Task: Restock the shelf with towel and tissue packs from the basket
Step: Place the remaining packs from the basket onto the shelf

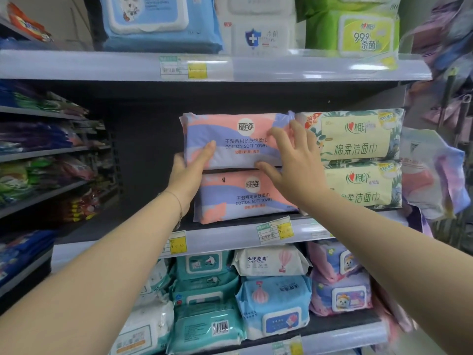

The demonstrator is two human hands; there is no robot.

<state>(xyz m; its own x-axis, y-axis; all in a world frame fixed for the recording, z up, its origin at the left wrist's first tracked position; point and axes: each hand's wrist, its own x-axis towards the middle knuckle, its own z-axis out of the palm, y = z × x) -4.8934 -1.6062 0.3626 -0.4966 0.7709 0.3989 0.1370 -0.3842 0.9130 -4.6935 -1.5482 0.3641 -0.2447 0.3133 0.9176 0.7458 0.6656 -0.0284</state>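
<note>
The upper cotton soft towel pack (236,140) sits stacked on an identical pack (243,197) on the middle shelf (307,230), just beside the green facial-towel packs (358,135). The left hand (190,170) cups its lower left corner, fingers pressed together along its face, while the right hand (294,162) lies against its right end, fingers spread. Both seem to be squaring it over the pack below so the stack sits flush.

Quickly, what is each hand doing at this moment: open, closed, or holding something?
Left hand: gripping the left end of the upper cotton towel pack.
Right hand: open, fingers spread flat against the same pack's front.
</note>
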